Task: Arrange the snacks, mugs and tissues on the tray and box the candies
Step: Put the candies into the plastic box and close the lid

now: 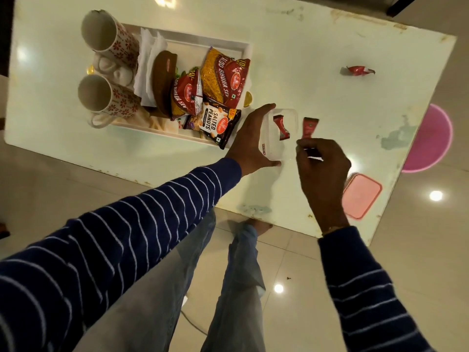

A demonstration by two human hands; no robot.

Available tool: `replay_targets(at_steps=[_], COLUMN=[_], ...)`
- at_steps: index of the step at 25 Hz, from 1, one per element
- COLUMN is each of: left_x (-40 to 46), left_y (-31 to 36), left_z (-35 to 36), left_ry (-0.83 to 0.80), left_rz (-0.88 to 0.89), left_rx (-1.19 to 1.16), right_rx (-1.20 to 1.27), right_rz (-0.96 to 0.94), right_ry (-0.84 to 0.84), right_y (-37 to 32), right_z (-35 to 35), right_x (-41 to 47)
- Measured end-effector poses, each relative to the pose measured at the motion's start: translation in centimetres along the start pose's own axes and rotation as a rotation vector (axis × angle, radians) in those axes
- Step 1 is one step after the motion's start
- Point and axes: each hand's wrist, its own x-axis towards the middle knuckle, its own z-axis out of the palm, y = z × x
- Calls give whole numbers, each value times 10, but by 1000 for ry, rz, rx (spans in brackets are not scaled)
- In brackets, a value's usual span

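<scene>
A clear plastic box (279,134) was sat on the white table (330,47), just right of the tray (228,44). One red-wrapped candy (281,127) was seen inside the box. A second red candy (309,127) was pinched at its near end by the fingertips of the right hand (322,168), held just right of the box and above the table. The left hand (250,138) was curled round the box's left side, thumb at the near corner, fingers over the far edge. A third red candy (357,71) was left lying on the table, well apart toward the far right. A pink lid (361,195) was lying near the table's near right corner, partly hidden by the right hand.

On the tray: two white mugs with red flower print, one at the far left (111,36) and one at the near left (107,97), both seen tilted away by the wide lens. White tissues (148,59) were tucked just right of the mugs. A brown packet (163,80) was propped against the tissues. Two red-and-yellow snack packets were laid beside it, a small one (185,96) and a larger one (223,77). A dark peanut packet (215,123) was placed at the tray's near right corner, overhanging the rim, close to the left hand.

Both arms were covered by navy sleeves with white stripes (127,237). A pink round object (431,138) was seen on the floor past the table's right edge.
</scene>
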Motion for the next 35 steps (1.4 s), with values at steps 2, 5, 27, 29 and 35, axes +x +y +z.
replay_targets(at_steps=[2,5,27,29,35], left_x=[4,6,-12,-13,-19], left_y=[3,2,-20,-18,-18], left_z=[5,7,16,19,19], left_ry=[-44,-127,-112,-129,-131], left_rz=[-42,-83,-85,-97,-30], left_rx=[-73,-183,-141,-163,-109], right_rx=[39,22,-127,3,-82], right_rz=[-25,-70,174,101,375], right_ry=[-71,-32,-106,-143,135], right_y=[-9,-2,23,1,53], right_z=[6,-2,10,19,-19], right_x=[-1,40,51,21,-15])
